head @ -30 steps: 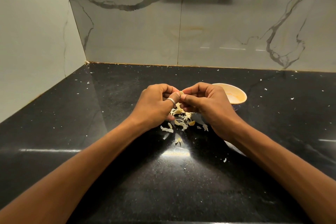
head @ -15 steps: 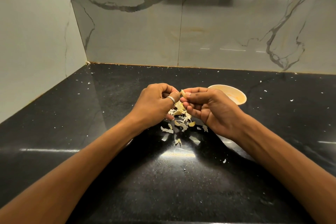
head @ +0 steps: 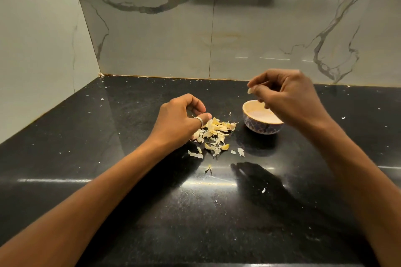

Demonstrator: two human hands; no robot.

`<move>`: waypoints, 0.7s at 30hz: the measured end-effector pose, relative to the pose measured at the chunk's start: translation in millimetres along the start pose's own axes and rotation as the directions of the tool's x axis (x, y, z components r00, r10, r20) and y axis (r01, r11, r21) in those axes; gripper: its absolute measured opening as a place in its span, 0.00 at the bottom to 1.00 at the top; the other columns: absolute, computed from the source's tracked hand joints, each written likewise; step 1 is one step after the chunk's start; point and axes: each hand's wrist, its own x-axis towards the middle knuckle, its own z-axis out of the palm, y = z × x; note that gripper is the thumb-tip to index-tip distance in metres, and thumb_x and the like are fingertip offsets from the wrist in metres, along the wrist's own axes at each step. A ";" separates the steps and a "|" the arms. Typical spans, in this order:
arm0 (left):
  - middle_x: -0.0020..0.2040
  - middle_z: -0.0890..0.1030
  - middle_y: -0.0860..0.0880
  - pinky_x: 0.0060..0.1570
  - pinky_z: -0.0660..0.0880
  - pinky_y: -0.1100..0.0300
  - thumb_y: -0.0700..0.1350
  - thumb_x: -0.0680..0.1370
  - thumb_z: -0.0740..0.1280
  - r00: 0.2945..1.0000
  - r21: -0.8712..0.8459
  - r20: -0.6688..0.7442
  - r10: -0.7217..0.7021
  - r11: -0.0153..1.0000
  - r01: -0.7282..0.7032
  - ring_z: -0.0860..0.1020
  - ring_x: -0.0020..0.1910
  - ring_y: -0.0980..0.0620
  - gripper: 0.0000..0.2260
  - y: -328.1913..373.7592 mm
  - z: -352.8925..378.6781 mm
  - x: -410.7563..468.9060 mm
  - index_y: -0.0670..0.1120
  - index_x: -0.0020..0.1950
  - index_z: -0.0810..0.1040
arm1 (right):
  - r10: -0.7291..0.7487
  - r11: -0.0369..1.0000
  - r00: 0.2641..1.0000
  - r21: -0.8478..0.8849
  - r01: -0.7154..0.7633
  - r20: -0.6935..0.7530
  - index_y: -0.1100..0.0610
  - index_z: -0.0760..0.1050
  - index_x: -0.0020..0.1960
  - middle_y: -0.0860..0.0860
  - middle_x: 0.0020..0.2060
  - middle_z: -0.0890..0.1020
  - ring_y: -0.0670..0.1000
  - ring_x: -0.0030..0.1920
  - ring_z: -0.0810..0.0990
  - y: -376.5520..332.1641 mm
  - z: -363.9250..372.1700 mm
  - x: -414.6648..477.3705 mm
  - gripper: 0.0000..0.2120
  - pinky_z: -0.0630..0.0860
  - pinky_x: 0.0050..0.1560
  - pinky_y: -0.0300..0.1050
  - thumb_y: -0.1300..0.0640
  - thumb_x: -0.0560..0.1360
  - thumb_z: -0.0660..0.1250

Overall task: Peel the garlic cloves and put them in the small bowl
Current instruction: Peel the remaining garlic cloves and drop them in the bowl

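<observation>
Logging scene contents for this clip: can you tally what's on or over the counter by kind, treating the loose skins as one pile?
Hands: 2, left hand and right hand
Small bowl: 1
Garlic clove, pinched in the right hand: 1
Pile of garlic skins: 1
Ring: 1
Total: 6

The person has two bare arms with no sleeves showing. The left hand [head: 175, 123] wears a shiny silver ring [head: 199, 120] on the thumb. The right hand [head: 288, 97] wears nothing.
</observation>
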 end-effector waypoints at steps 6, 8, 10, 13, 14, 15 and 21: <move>0.40 0.83 0.49 0.44 0.78 0.53 0.51 0.69 0.81 0.995 0.163 -0.096 -0.027 0.986 0.043 0.82 0.39 0.49 0.16 -1.6 0.1 0.4 0.51 0.34 0.74 | 0.087 0.934 0.994 -0.352 -0.059 0.064 0.52 0.85 0.48 0.51 0.40 0.84 0.51 0.42 0.81 14.6 -14.8 3.8 0.08 0.76 0.44 0.43 0.59 0.76 0.67; 0.43 0.83 0.50 0.48 0.77 0.55 0.49 0.69 0.81 0.995 0.176 -0.098 -0.021 0.984 0.039 0.82 0.40 0.52 0.17 -0.4 -0.7 -0.5 0.52 0.31 0.73 | 0.133 0.905 0.987 -0.418 -0.084 0.090 0.52 0.86 0.48 0.51 0.40 0.84 0.53 0.43 0.81 17.0 -16.1 3.9 0.09 0.78 0.45 0.45 0.59 0.76 0.66; 0.43 0.81 0.53 0.48 0.70 0.61 0.48 0.70 0.80 0.992 0.226 -0.129 -0.009 0.973 0.039 0.78 0.42 0.55 0.17 1.2 -1.6 -2.3 0.54 0.31 0.73 | 0.162 0.876 0.980 -0.473 -0.090 0.113 0.51 0.86 0.50 0.52 0.43 0.85 0.55 0.44 0.81 18.6 -15.5 3.9 0.10 0.76 0.46 0.45 0.59 0.76 0.66; 0.44 0.79 0.57 0.47 0.68 0.60 0.44 0.70 0.80 0.984 0.266 -0.175 0.032 0.964 0.016 0.76 0.48 0.56 0.18 1.4 -3.0 -2.3 0.58 0.30 0.73 | 0.168 0.863 0.979 -0.497 -0.089 0.116 0.50 0.85 0.54 0.53 0.50 0.86 0.55 0.48 0.81 21.0 -14.2 3.8 0.10 0.76 0.49 0.45 0.56 0.78 0.66; 0.44 0.79 0.57 0.47 0.69 0.60 0.43 0.70 0.79 0.982 0.265 -0.185 0.041 0.964 0.010 0.76 0.48 0.55 0.19 0.2 -3.5 -1.3 0.59 0.29 0.74 | 0.160 0.869 0.981 -0.487 -0.088 0.107 0.50 0.85 0.55 0.53 0.50 0.86 0.55 0.48 0.81 21.6 -14.0 4.0 0.10 0.76 0.50 0.45 0.55 0.78 0.67; 0.45 0.80 0.58 0.47 0.69 0.60 0.42 0.69 0.79 0.980 0.262 -0.194 0.046 0.965 0.007 0.77 0.48 0.55 0.18 -0.5 -4.6 -0.5 0.60 0.30 0.75 | 0.146 0.879 0.985 -0.468 -0.085 0.095 0.50 0.85 0.55 0.53 0.50 0.86 0.54 0.47 0.81 22.1 -13.6 4.4 0.10 0.75 0.49 0.44 0.55 0.78 0.67; 0.47 0.81 0.57 0.47 0.69 0.62 0.37 0.70 0.75 0.973 0.219 -0.227 0.046 0.976 0.005 0.77 0.48 0.58 0.15 -2.9 -8.5 2.2 0.57 0.33 0.81 | 0.102 0.878 0.991 -0.476 -0.050 0.084 0.52 0.85 0.50 0.53 0.45 0.86 0.54 0.44 0.81 25.3 -8.4 4.9 0.06 0.77 0.44 0.46 0.57 0.76 0.70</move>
